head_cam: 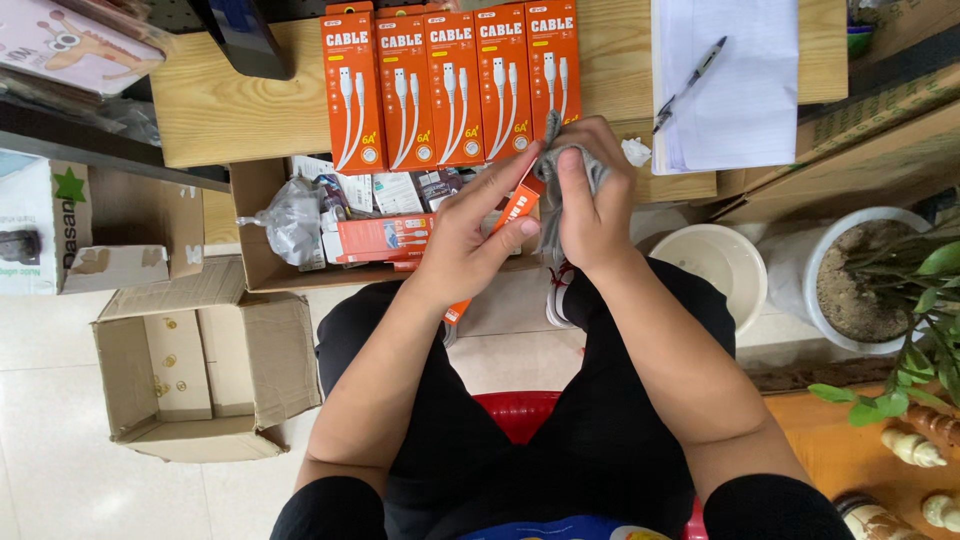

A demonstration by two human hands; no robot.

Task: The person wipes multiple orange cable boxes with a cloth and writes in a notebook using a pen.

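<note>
Row of boxes (452, 85) on the wood desk (215, 105): bright orange w/ white cable pics; same orange on the slim box (519, 205) in the left hand (462, 240), rubbed by a grey cloth (560, 165) in the right hand (592, 205). Paper pad (735, 90) white w/ dark pen (690, 82), carton (205, 365) plain brown cardboard, stool (520, 412) red, trousers (600, 440) black. Bowl (722, 262) cream, plant pot (880, 275) white w/ brown soil & green leaves (925, 360).

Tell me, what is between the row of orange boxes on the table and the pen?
In the head view, only bare wooden table lies between the row of orange boxes and the paper pad that the pen lies on.
</note>
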